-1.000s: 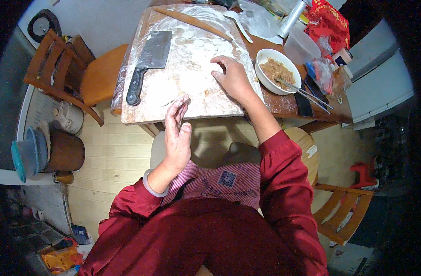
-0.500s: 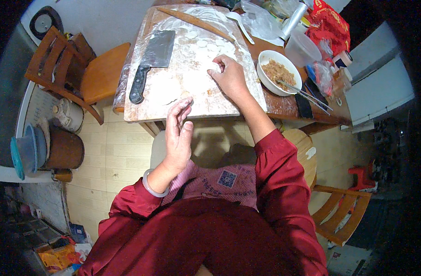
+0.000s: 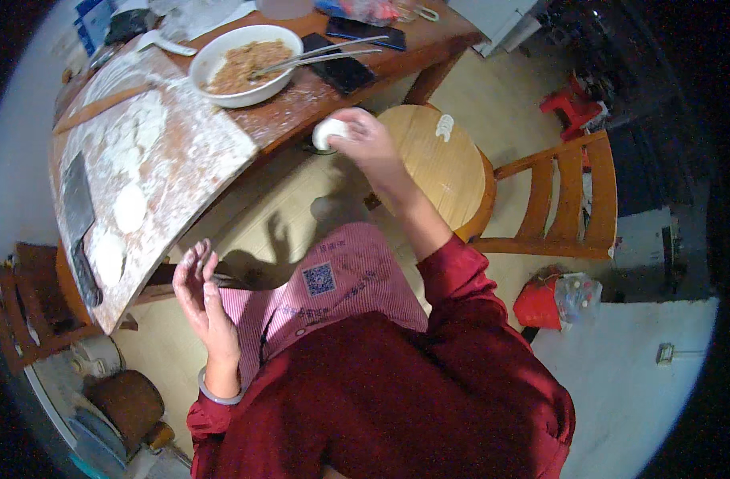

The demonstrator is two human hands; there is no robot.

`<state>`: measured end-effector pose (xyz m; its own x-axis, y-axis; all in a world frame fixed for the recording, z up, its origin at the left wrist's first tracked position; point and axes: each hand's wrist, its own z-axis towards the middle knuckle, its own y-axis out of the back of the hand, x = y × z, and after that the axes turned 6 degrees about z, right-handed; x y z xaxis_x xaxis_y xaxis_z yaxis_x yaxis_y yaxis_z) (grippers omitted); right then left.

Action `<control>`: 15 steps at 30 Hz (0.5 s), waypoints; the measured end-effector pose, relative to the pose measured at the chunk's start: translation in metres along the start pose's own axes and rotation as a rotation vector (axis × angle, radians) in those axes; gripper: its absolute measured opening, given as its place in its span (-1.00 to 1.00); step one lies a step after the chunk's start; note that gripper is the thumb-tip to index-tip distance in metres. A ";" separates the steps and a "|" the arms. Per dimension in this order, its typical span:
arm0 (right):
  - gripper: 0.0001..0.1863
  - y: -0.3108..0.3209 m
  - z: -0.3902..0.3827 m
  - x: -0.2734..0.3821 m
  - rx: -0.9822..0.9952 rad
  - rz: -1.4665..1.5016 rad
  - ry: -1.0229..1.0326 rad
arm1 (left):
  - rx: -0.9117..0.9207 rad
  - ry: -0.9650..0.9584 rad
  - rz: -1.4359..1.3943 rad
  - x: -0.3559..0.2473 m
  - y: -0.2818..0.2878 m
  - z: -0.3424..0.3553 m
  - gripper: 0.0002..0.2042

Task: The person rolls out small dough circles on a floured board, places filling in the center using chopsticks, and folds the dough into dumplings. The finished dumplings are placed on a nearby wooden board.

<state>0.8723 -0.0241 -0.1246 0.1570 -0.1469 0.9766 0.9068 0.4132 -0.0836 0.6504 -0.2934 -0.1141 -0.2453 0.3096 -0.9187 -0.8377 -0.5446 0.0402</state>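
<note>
My right hand (image 3: 366, 148) is closed on a white dumpling (image 3: 328, 134), its fingers curled round it, off the table's edge and left of a round wooden surface (image 3: 433, 172). A short row of white dumplings (image 3: 444, 128) lies on that surface. My left hand (image 3: 205, 299) is raised near the board's front edge, empty, with its fingers apart. On the floured board (image 3: 197, 152) are flattened pale dough rounds (image 3: 130, 207), several smaller dough pieces (image 3: 146, 120), a cleaver (image 3: 78, 203) with a black handle, and a wooden rolling pin (image 3: 102, 108).
A white bowl (image 3: 201, 76) of minced filling, with metal chopsticks (image 3: 325, 56) in it, stands on the table beside two dark phones (image 3: 341, 72). A white spoon (image 3: 167, 44) lies behind the board. A slatted chair back (image 3: 556, 195) and red bucket (image 3: 539, 303) are at right.
The view has swung to the right. My right hand has left the board and moved right past the table edge with the dumpling. My left hand has drawn away from the board.
</note>
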 end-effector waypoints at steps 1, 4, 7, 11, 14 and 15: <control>-0.58 0.041 -0.010 -0.014 -0.023 -0.067 0.018 | 0.032 0.013 0.006 0.002 -0.007 -0.002 -0.57; -0.61 0.156 -0.028 -0.075 -0.457 -0.493 -0.197 | 0.107 0.106 -0.001 0.007 -0.031 -0.008 -0.58; -0.59 0.248 -0.043 -0.137 -0.669 -0.755 -0.236 | 0.181 0.153 0.018 0.011 -0.058 -0.007 -0.59; -0.73 0.321 -0.038 -0.198 -0.844 -0.886 -0.244 | 0.237 0.220 0.022 0.015 -0.090 -0.001 -0.58; -0.76 0.354 -0.023 -0.225 -0.881 -0.903 -0.251 | 0.244 0.274 0.061 0.018 -0.106 0.004 -0.58; -0.76 0.361 -0.018 -0.231 -0.872 -0.923 -0.246 | 0.252 0.283 0.070 0.019 -0.111 0.005 -0.58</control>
<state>1.1711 0.1426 -0.3836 -0.6516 0.1446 0.7446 0.6093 -0.4850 0.6274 0.7361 -0.2233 -0.1345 -0.1911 0.0316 -0.9811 -0.9259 -0.3376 0.1695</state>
